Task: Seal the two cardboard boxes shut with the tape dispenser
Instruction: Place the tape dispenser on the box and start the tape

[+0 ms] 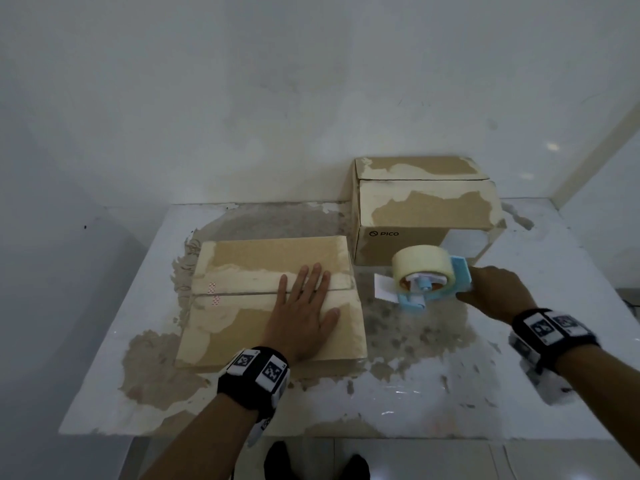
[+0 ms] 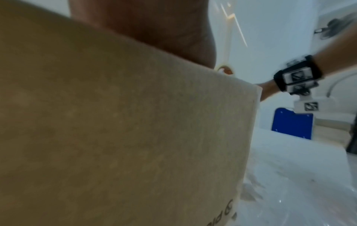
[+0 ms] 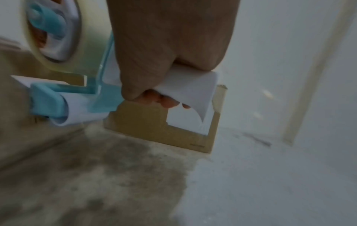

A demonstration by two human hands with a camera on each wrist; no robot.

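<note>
The fingers of the right hand are curled tight round the white handle of the tape dispenser, thumb over the top, carrying it just above the surface with its nose turned toward the near box. The left hand lies flat, fingers straight and spread, pressing down across the centre seam of the flat cardboard box near its right end. By the look of it the job is at its start: the flaps of this box are closed and held down, but no strip of fresh tape can be made out along the seam, though clear tape would be hard to see here. The dispenser is just beside the box's right edge, apart from it, so the first pull has probably yet to be laid. The second box, taller and printed PICO on its front, stands behind the dispenser against the wall; its flaps sit closed, and whether it is taped cannot be told. Both boxes are matt brown board with pale patches where the outer skin has been torn away, which suggests tape will grip unevenly there. The dispenser is smooth pale-blue and white plastic carrying a fat roll of glossy, yellowish clear tape, a white tab jutting from its front. The surface is white and glossy, scuffed through to mottled brown and grey around the boxes.
</note>
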